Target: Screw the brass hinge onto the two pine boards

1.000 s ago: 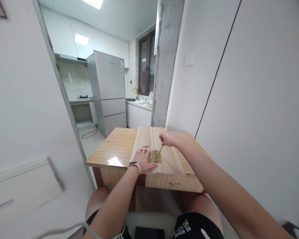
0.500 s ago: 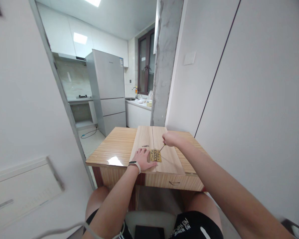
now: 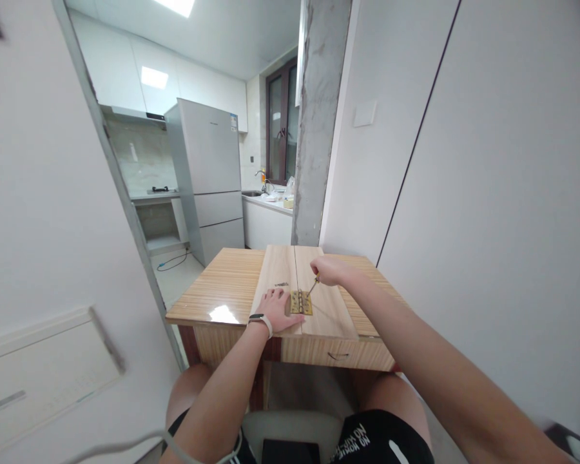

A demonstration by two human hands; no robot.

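Note:
A brass hinge (image 3: 301, 303) lies unfolded across the seam between two pale wooden boards (image 3: 326, 314), side by side on the table. My left hand (image 3: 276, 309) rests flat with fingers spread on the left board, its thumb along the hinge's near edge. My right hand (image 3: 326, 269) is closed around the handle of a screwdriver (image 3: 312, 287). The shaft slants down and left, and its tip meets the hinge's right leaf. Whether a screw sits under the tip is too small to tell. Several small dark bits (image 3: 281, 284) lie on the left board beyond my left hand.
The boards lie on a striped wooden table (image 3: 212, 283) with a drawer (image 3: 338, 354) facing me. A white wall (image 3: 464, 193) rises close on the right. Through the opening ahead stand a grey fridge (image 3: 212, 148) and a sink counter (image 3: 268, 209).
My right hand has shifted slightly left and the screwdriver stands a little steeper, its tip still at the hinge. My left hand stays in place. The view has tilted a little.

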